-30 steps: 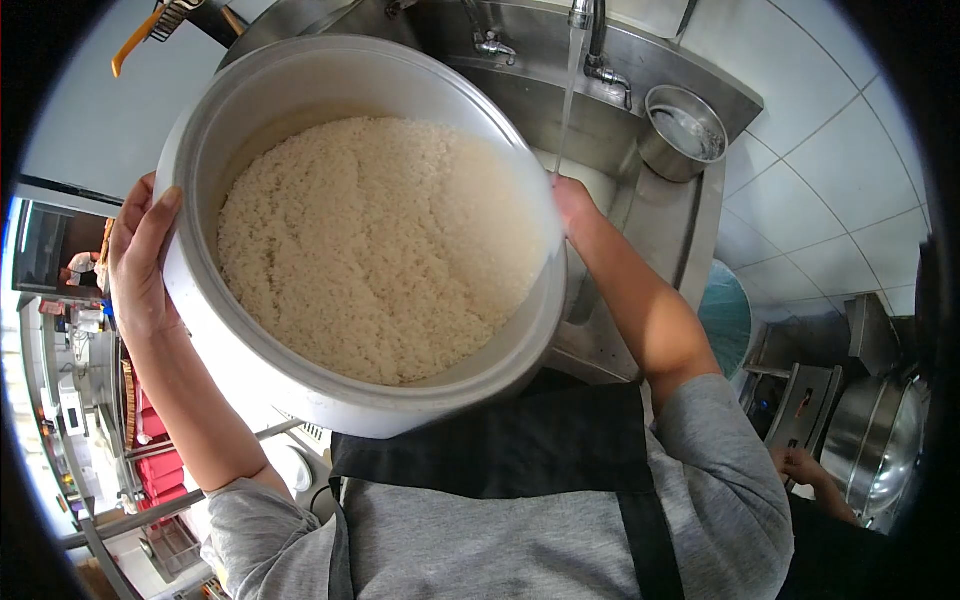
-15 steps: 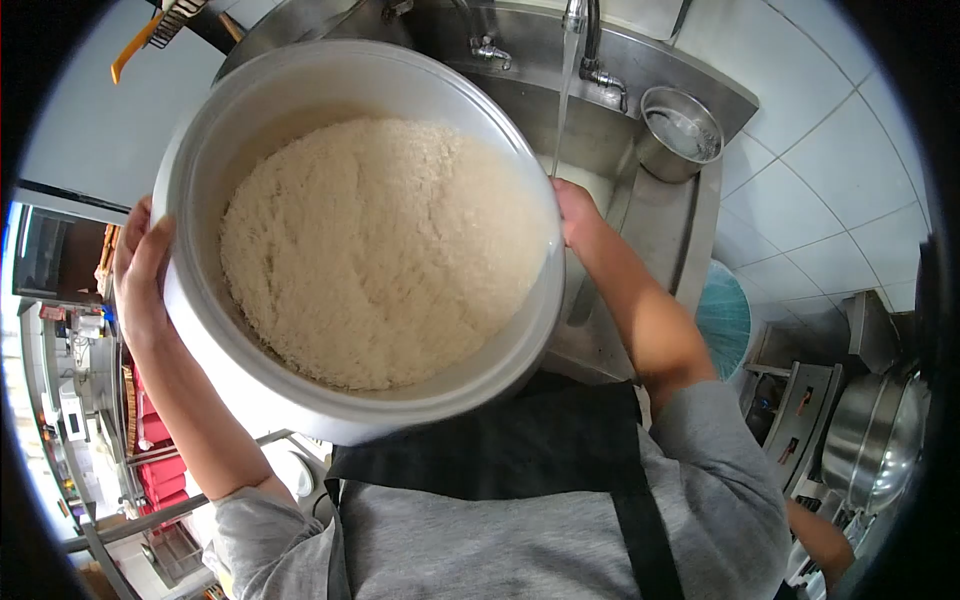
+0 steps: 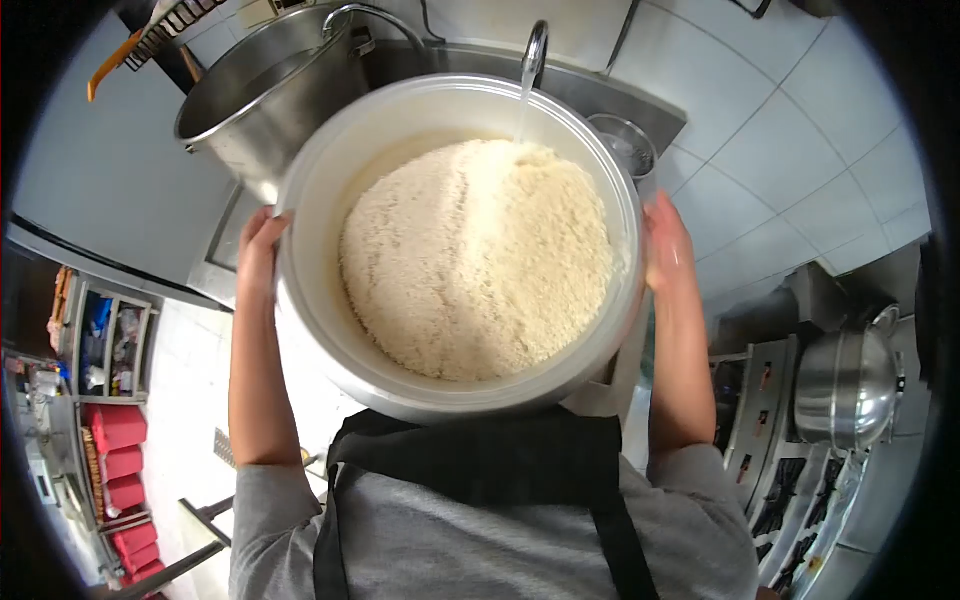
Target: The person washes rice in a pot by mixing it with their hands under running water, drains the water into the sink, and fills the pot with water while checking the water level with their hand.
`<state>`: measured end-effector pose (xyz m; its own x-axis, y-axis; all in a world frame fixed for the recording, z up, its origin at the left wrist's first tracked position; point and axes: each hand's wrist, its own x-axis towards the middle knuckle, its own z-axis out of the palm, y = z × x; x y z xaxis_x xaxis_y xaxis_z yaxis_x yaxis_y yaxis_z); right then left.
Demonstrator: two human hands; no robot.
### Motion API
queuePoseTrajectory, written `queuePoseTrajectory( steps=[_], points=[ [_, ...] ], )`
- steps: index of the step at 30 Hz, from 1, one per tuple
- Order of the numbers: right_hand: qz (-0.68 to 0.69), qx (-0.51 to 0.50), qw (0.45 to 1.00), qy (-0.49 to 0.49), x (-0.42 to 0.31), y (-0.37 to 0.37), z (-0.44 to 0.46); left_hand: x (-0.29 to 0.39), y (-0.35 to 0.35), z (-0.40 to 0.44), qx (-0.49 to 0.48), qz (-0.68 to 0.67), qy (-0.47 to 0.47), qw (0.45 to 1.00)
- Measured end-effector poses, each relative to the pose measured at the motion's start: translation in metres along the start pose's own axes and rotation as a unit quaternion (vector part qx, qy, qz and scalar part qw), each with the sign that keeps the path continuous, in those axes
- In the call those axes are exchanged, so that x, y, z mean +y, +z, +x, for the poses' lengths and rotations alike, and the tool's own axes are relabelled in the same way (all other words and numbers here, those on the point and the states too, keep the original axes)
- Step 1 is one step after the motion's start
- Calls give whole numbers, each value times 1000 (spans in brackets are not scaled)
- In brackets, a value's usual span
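Observation:
A large round white pot [image 3: 318,330] full of rice grains [image 3: 470,260] is held in front of the apron, over the sink area. My left hand [image 3: 262,240] grips its left rim, fingers closed on the edge. My right hand [image 3: 668,245], slightly blurred, presses against the outer right side; its fingers point up along the wall. From the tap [image 3: 535,55] at the back, water runs onto the far part of the rice. The right part of the rice looks wetter and yellower than the left. The pot's underside is hidden.
A tall steel stockpot [image 3: 270,110] stands at the back left. Behind my right hand is a small steel bowl [image 3: 625,145]. On the right are a tiled wall [image 3: 770,130] and a big steel pan [image 3: 848,388]. Red bins [image 3: 118,430] line the left.
The pot has moved right, and the tap water now falls inside it instead of behind it. Both hands moved right with it. The stockpot has come into fuller view.

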<state>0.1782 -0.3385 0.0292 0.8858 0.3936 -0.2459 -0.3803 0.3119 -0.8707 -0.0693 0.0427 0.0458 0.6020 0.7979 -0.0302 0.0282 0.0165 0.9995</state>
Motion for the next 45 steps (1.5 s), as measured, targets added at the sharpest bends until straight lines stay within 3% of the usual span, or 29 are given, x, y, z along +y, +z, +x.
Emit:
queuePoseTrajectory(
  steps=[4, 9, 16, 21, 24, 26, 27, 30, 32, 34, 36, 38, 41, 44, 45],
  points=[
    [-24, 55, 998, -16, -9, -67, -5, -37, 53, 31, -118, -72, -29, 990],
    [-17, 97, 995, 4, -19, -79, -28, -62, 93, 69, -200, -76, -35, 976],
    [22, 152, 988, -20, 11, -87, -34, -52, 100, 102, -234, 9, 33, 972],
    [54, 198, 978, -22, 27, -66, -42, -61, 109, 136, -262, 56, 9, 963],
    [-19, 195, 978, -68, 36, -79, -38, -55, 107, 123, -258, 52, -17, 965],
    [-290, 277, 900, -171, 32, -69, -43, -61, 102, 107, -250, 10, -2, 968],
    [-416, 309, 828, -216, 25, -60, -46, -63, 100, 106, -260, 18, -2, 965],
    [-663, 233, 573, -423, -17, -18, -47, -71, 99, 112, -249, 64, -4, 966],
    [-519, 68, 796, -305, -29, 14, -14, -73, 99, 114, -214, 125, 24, 969],
    [-438, -127, 877, -151, -41, 62, 19, -69, 100, 110, -183, 170, 49, 967],
    [-453, -205, 866, -50, -20, 89, 78, -85, 97, 120, -169, 169, 70, 969],
    [-448, -163, 878, -29, 18, 108, 136, -84, 99, 116, -136, 178, 77, 972],
    [-153, -106, 976, 113, 84, 115, 223, -71, 99, 100, -81, 252, 143, 954],
    [-16, -138, 968, 211, 97, 136, 220, -39, 99, 106, -101, 303, 235, 918],
    [-85, -207, 956, 192, 94, 130, 210, -35, 100, 110, -124, 311, 265, 904]
  ],
)
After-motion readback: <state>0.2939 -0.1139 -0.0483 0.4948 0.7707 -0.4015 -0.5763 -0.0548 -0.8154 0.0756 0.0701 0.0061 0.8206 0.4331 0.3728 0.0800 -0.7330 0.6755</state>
